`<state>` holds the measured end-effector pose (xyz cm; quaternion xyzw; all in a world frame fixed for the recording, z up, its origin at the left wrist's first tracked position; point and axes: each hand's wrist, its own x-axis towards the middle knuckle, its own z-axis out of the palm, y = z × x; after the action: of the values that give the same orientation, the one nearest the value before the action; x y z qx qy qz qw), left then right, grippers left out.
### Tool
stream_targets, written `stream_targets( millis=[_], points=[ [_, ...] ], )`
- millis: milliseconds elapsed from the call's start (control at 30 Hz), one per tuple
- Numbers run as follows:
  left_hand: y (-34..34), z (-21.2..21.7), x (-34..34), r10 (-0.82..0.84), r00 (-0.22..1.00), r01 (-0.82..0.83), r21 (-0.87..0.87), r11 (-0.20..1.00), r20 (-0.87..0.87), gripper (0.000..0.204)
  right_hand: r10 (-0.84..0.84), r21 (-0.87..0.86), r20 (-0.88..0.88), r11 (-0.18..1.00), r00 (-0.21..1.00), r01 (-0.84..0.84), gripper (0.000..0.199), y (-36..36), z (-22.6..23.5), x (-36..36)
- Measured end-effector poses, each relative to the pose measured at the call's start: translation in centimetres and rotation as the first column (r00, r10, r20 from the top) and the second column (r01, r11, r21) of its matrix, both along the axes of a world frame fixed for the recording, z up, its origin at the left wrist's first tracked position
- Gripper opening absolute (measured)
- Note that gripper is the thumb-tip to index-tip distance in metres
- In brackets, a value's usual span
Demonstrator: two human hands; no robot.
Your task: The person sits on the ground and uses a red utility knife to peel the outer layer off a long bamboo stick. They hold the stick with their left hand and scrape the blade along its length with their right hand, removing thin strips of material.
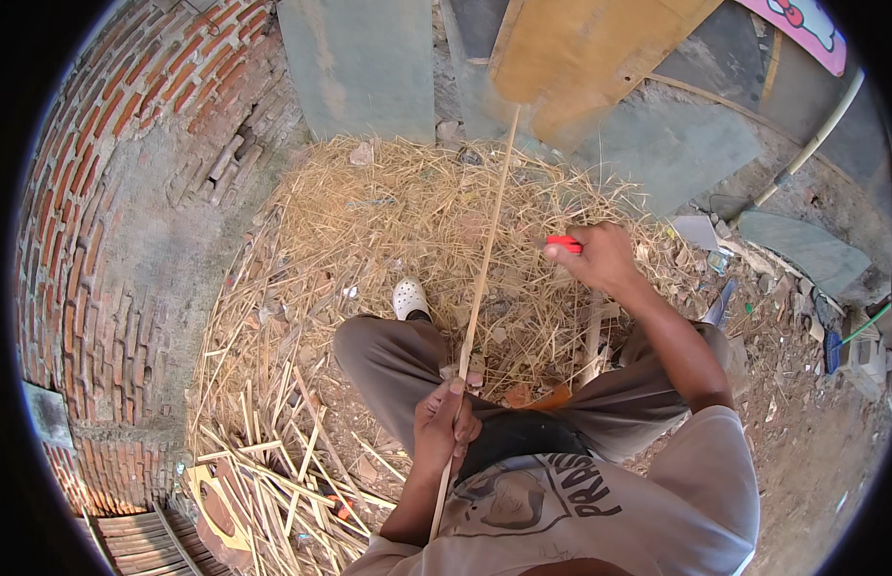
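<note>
My left hand (pixel 448 422) is closed round a long, thin, pale strip (pixel 486 259), which looks like split bamboo. The strip runs from beside my body, over my lap and away to the boards at the back. To its right, my right hand (pixel 601 259) is raised and closed on a small red object (pixel 564 244). Only its red end shows past my thumb and fingers, so its kind is hidden. That hand is apart from the strip. A dark pad (pixel 523 444) lies across my lap, under the strip's near part.
Straw-like shavings (pixel 388 206) cover the ground ahead. Cut strips (pixel 292 480) lie piled at lower left beside a brick wall (pixel 100 288). Grey boards (pixel 359 72) and a tan board (pixel 590 58) lean at the back. A pale pipe (pixel 815 139) stands at right.
</note>
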<state>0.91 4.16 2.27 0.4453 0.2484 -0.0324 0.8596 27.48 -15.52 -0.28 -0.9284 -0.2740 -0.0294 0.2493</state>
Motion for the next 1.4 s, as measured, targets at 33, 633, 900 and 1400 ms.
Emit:
stream_targets(
  millis=[33,633,900,1400],
  points=[
    [-0.3,0.0,0.8,-0.016,1.000,0.016,0.001,1.000,0.007,0.032,0.116,0.025,0.079,0.993,0.990,-0.118,0.070,1.0,0.5,-2.4],
    [-1.4,2.0,2.8,-0.059,0.997,0.053,0.119,0.992,0.043,0.032,0.237,0.072,0.267,0.962,0.934,-0.265,0.065,3.4,-0.3,-3.8],
    [-1.6,1.9,2.4,-0.077,0.996,0.070,0.150,0.986,0.043,0.032,0.171,0.024,0.186,0.984,0.968,-0.179,0.068,2.3,-0.6,-3.0],
    [-2.2,1.6,0.2,-0.169,0.984,0.154,0.236,0.960,0.047,0.031,0.002,-0.004,0.118,1.000,0.993,-0.001,0.069,1.4,0.2,-0.3]
  ],
)
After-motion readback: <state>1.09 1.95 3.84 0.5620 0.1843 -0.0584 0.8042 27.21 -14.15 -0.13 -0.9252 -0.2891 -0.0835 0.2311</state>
